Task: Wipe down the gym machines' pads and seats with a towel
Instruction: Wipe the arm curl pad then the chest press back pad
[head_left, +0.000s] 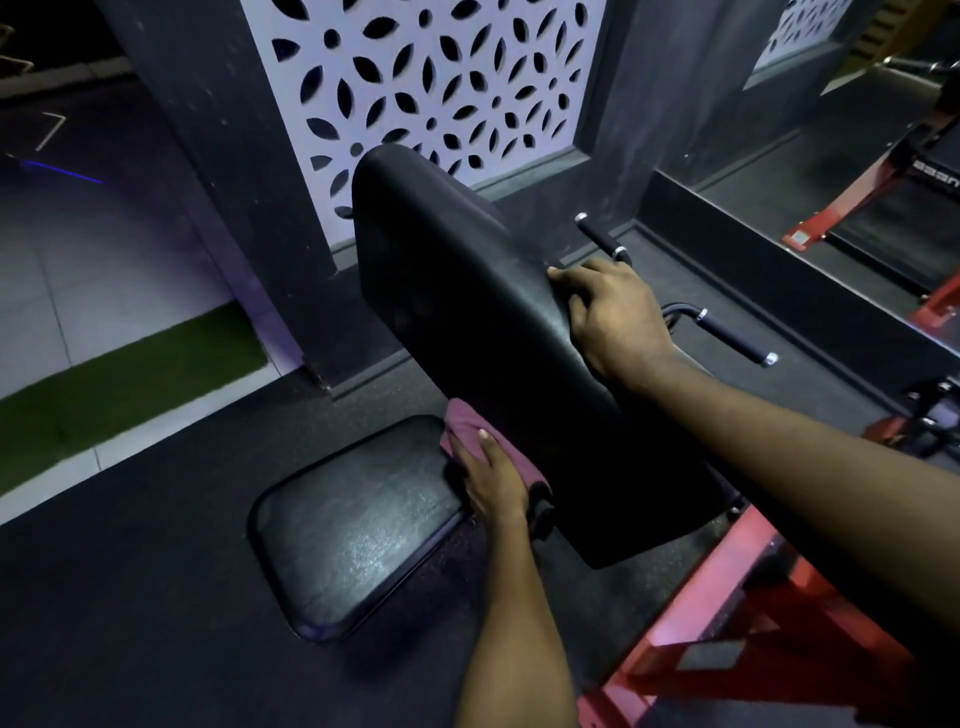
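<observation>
A long black back pad (457, 291) slopes up from a red-framed machine, with a black square seat (358, 530) below it. My left hand (493, 483) presses a folded maroon towel (467, 423) flat against the pad's lower left side, just above the seat. My right hand (615, 317) grips the pad's right edge, fingers curled over the top surface.
Two black handles (602, 236) (732, 338) stick out behind the pad on the right. The red frame (727, 597) runs under my right arm. A white patterned panel (431, 88) and a dark pillar stand behind; a green turf strip (114, 379) lies at the left.
</observation>
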